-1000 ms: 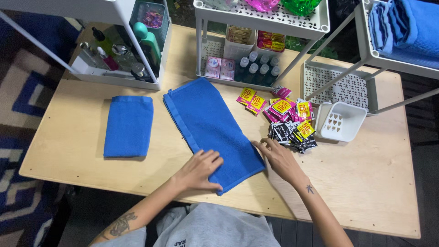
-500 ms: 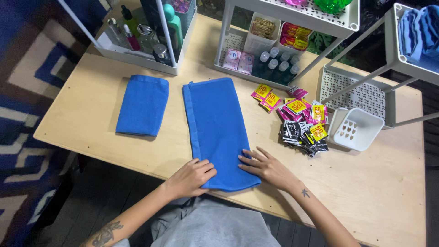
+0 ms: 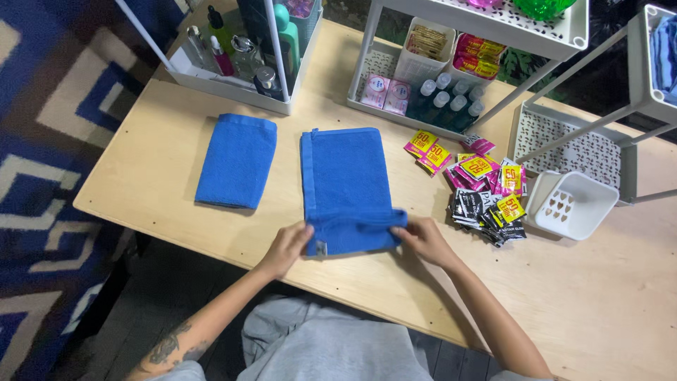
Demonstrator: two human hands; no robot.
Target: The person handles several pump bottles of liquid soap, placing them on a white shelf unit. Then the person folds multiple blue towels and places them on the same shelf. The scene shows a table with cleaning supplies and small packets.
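A blue towel (image 3: 345,180) lies lengthwise on the wooden table (image 3: 141,162), its near end lifted and turned back over itself. My left hand (image 3: 288,243) pinches the near left corner of that raised end. My right hand (image 3: 422,238) grips the near right corner. A small tag shows on the folded underside between my hands. A second blue towel (image 3: 237,161), folded into a neat rectangle, rests to the left, apart from both hands.
A heap of small yellow, pink and black sachets (image 3: 483,190) sits right of the towel, beside a white perforated basket (image 3: 572,204). White racks at the back hold bottles (image 3: 233,53), small boxes and sachets (image 3: 437,77). A blue patterned rug (image 3: 42,141) covers the floor at left.
Both hands went from pressing flat on the towel's near end to gripping its corners and lifting that end up and away from me. The view shifted slightly left.
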